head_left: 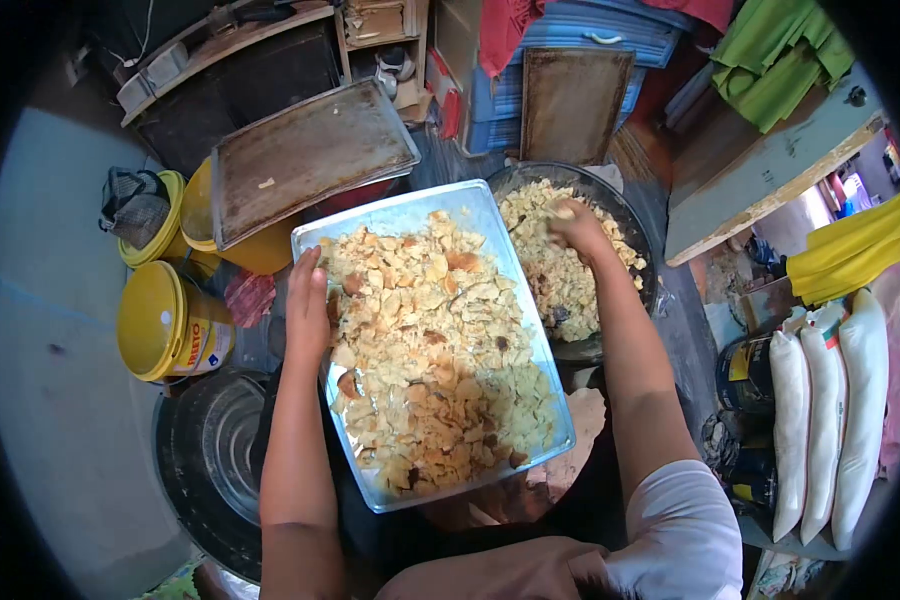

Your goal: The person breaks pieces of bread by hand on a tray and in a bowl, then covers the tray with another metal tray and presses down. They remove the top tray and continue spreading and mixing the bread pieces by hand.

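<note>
A silvery baking tray lies tilted across my lap, spread with torn bread pieces, some with brown crust. My left hand holds the tray's left rim, fingers fairly straight along its outer side. To the right of the tray, a round dark basin holds more crumbled bread. My right hand is over this basin, its fingers curled around pale bread pieces and slightly blurred. Part of the basin is hidden behind the tray.
Worn baking trays rest on yellow buckets at the left, near a lidded yellow bucket. A black tub stands lower left. Another tray leans upright behind the basin. Filled white bags stand at the right, below a wooden board.
</note>
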Motion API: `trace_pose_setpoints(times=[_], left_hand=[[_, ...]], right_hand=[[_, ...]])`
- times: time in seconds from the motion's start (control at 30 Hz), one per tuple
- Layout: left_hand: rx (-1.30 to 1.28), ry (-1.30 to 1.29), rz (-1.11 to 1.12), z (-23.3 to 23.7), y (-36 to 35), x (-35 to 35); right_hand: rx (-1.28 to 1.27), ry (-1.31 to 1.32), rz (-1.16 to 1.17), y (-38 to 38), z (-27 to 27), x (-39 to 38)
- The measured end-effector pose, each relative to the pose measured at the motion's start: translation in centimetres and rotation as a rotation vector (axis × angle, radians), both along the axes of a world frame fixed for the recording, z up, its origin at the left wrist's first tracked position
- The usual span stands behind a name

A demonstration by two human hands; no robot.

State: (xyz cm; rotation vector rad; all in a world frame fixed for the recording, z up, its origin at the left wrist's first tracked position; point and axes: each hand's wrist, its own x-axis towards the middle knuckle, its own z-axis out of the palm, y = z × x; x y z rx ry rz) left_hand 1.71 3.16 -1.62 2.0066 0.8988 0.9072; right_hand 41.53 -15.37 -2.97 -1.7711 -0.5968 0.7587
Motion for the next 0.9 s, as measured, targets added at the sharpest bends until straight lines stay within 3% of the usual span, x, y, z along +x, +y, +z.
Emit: trace_pose_setpoints(times=[0.2, 0.37, 0.5, 0.8, 0.9], left_hand=[[0.03, -0.027, -0.026, -0.3, -0.1, 0.4], [0.063, -0.001, -0.063, -0.2, 0.1, 0.1], [0.014, -0.002, -0.06, 1.3, -0.1, -0.1], [0.043, -0.023, -0.052, 1.0, 0.3, 0.3], [0.216, 0.047, -0.061, 1.6, 0.2, 1.7]], right_hand=[[0.072, 0.009, 0.418, 9.6, 9.0, -9.4], [-0.056, -0.056, 0.726, 16.5, 6.8, -13.4], [-0.316, -0.22, 0.72, 17.1, 8.4, -15.6], [-0.334, -0.302, 0.609, 16.2, 9.2, -13.3], [-0.322, -0.38, 0.56, 16.5, 8.4, -13.3]])
